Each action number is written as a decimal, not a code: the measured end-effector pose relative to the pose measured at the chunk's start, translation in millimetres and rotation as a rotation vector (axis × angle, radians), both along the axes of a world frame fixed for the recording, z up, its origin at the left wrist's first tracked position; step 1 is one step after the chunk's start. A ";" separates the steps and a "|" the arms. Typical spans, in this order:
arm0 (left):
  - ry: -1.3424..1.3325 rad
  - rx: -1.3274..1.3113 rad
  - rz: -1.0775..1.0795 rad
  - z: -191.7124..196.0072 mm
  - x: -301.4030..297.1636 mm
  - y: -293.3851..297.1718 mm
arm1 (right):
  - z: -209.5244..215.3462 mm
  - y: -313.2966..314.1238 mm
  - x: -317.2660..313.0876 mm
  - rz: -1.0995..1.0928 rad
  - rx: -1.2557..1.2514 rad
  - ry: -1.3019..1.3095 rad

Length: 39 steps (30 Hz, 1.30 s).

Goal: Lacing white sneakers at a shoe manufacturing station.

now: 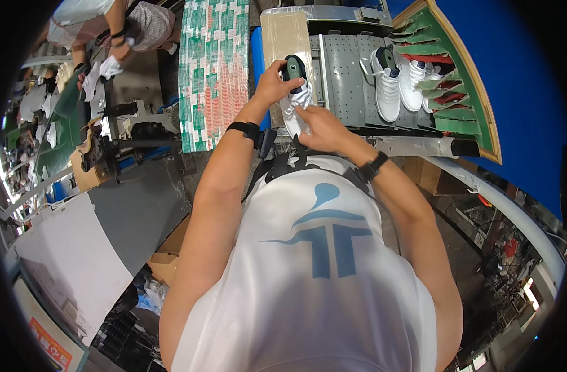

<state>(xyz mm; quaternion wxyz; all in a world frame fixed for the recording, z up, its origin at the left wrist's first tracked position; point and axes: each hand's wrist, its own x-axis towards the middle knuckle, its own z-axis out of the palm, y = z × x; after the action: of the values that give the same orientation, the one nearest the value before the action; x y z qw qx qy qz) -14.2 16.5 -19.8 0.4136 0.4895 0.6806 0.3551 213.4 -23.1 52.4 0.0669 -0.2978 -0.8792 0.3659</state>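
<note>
A white sneaker lies in front of me on a tan board, its toe pointing toward my body. A dark green, black-edged insert shows in its heel opening. Around that heel end my left hand is wrapped, with its thumb across the insert's near end. My right hand is at the sneaker's front, fingers curled against the lacing and the side of the toe. Whatever is pinched between those right fingertips is too small to make out.
On the grey perforated conveyor to the right stand several white sneakers, beside a green strip curtain in a wooden frame. A taped green-and-white panel stretches along the left. Farther left, another person handles white pieces.
</note>
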 end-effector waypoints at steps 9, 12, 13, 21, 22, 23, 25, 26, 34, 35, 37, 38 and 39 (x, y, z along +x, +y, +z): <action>-0.078 0.084 -0.006 7.1 -0.3 -2.5 | -10.3 -12.6 36.7 -0.394 -0.373 0.226; -0.044 0.020 0.008 5.1 -4.1 -2.3 | -16.2 -6.2 39.8 -0.399 -0.310 0.156; -0.021 0.009 0.004 4.9 -5.2 -2.1 | -13.3 -5.5 39.4 -0.402 -0.312 0.157; -0.069 0.025 -0.001 3.4 -0.9 -0.4 | -6.2 4.6 30.6 -0.265 -0.184 0.097; -0.035 0.017 0.012 4.5 0.4 -0.5 | -6.7 3.1 31.9 -0.269 -0.185 0.095; -0.038 0.016 0.009 5.4 2.6 -0.8 | -7.1 1.3 32.8 -0.212 -0.027 0.036; -0.074 -0.026 0.002 4.9 0.4 -1.4 | -1.4 -1.8 29.4 -0.150 0.132 -0.021; -0.074 -0.024 0.002 4.4 -0.1 -1.0 | 2.4 -6.6 29.5 -0.136 0.187 -0.042; -0.369 0.031 0.000 -19.3 -36.4 -17.2 | 2.0 -0.4 34.9 -0.582 -0.605 0.319; -0.503 -0.093 0.082 -10.0 -41.6 -25.2 | -1.7 2.9 47.6 -0.679 -0.733 0.331; -0.791 -0.214 0.220 0.1 -62.5 -51.6 | -14.7 -2.4 65.2 -0.718 -0.685 0.340; -0.956 -0.213 0.264 -13.5 -73.8 -67.4 | -22.7 -5.9 73.0 -0.758 -0.641 0.341; -1.154 -0.270 0.287 -25.4 -80.9 -79.7 | -28.6 -10.0 81.9 -0.764 -0.639 0.355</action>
<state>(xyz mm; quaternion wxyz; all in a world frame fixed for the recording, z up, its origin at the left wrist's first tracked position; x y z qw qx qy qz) -95.1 -63.2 -45.1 0.7222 0.0645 0.4448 0.5258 295.2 -33.2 23.9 0.2494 -0.5358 -0.5279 0.6099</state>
